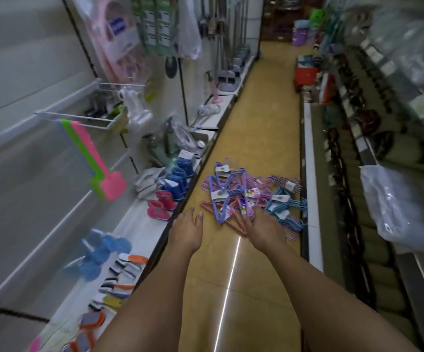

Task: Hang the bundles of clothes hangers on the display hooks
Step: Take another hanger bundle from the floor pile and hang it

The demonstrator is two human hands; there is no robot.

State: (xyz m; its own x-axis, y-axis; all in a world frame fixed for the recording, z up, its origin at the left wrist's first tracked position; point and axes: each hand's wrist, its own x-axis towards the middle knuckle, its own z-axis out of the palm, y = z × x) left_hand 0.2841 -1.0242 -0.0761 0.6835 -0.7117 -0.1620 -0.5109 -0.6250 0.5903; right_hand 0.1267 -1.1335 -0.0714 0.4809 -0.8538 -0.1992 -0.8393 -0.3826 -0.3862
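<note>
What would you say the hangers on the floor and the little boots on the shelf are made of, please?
Hangers: probably coated wire, judging by their thin pastel outlines; card labels hold each bundle.
Boots: likely soft fabric or fleece, matte and plump; blur leaves it uncertain.

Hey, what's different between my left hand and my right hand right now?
The right hand reaches into the pile of hanger bundles on the floor, its fingers among the hangers; the left hand is over bare yellow floor, touching no bundle. The left hand's fingers look straight, whereas the right hand's grip is unclear. Both hands stretch forward and down, backs facing the camera.
</note>
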